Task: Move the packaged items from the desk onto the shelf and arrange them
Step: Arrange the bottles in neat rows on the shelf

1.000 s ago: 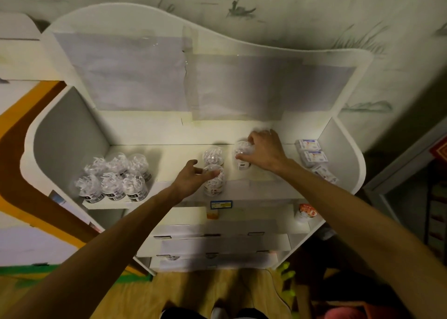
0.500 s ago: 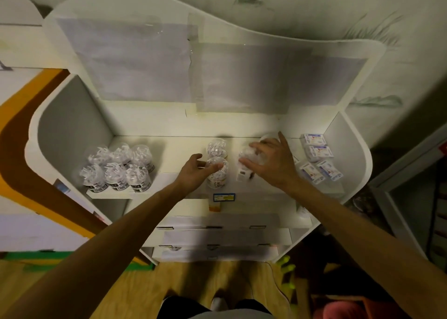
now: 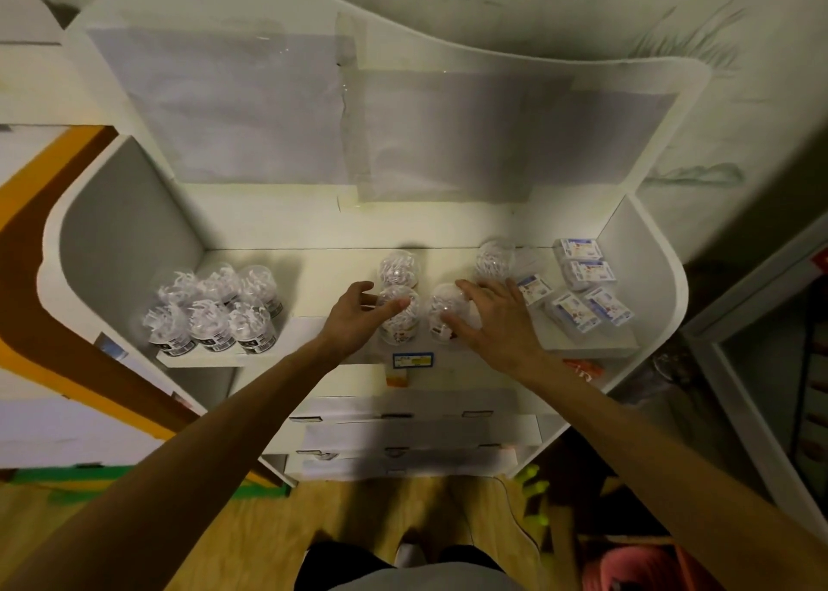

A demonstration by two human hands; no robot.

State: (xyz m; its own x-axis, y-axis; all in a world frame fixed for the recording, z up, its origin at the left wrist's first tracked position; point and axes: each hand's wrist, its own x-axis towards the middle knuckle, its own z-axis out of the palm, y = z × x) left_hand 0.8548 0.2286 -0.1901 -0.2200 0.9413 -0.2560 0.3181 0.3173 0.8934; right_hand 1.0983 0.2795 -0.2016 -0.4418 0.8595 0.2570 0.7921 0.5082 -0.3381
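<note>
White and curved at its sides, the shelf stands against a pale painted wall, and four clear round tubs sit on its middle board in two pairs. At the front left of these, a clear tub has the left hand cupped around its near side, thumb and fingers curled loosely against the plastic. Just beside it to the right, a second front tub lies under the right hand, whose fingers are spread and bent over its top and side. Behind them stand a back-left tub and a back-right tub, neither touched. Further left on the same board, well apart, a cluster of six tubs stands in two rows near the front edge. On the right end, small blue-and-white boxes lie near the side wall. A blue price label hangs on the board's front edge below the hands, with lower boards beneath and wooden floor at the bottom.
</note>
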